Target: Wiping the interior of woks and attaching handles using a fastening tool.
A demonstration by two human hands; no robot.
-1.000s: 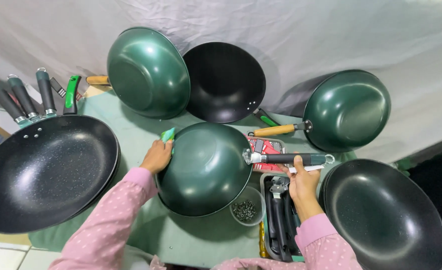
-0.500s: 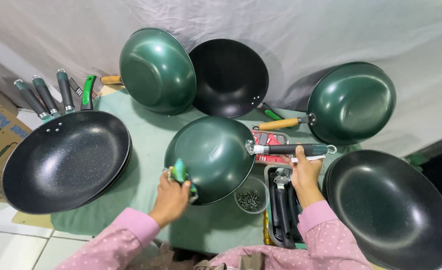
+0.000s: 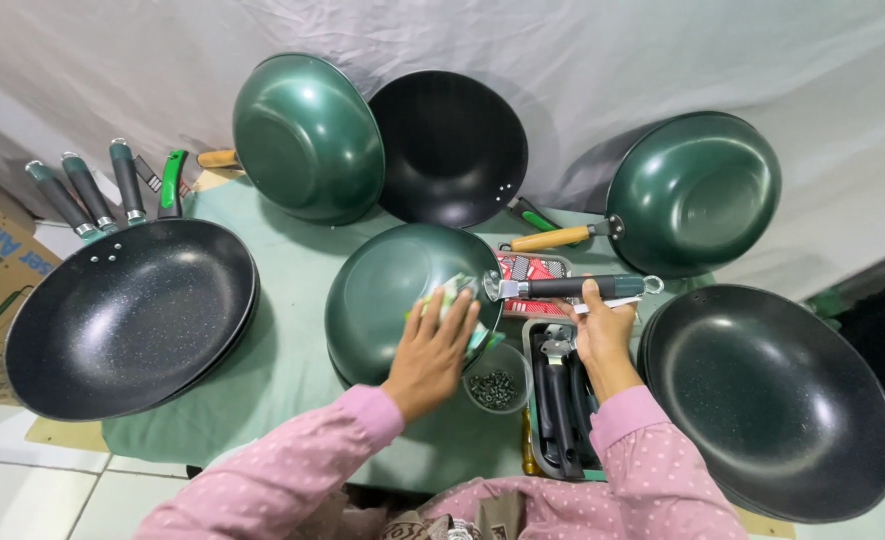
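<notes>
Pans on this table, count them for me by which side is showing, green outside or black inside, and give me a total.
Green outside showing: 3, at back left, back right and in the middle under the left hand, its handle in the right hand.
Black inside showing: 3, at left, back middle and right.
Total: 6

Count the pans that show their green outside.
3: one leaning on the cloth backdrop at back left, one at back right, one under the left hand. Stacks may hide more.
</notes>
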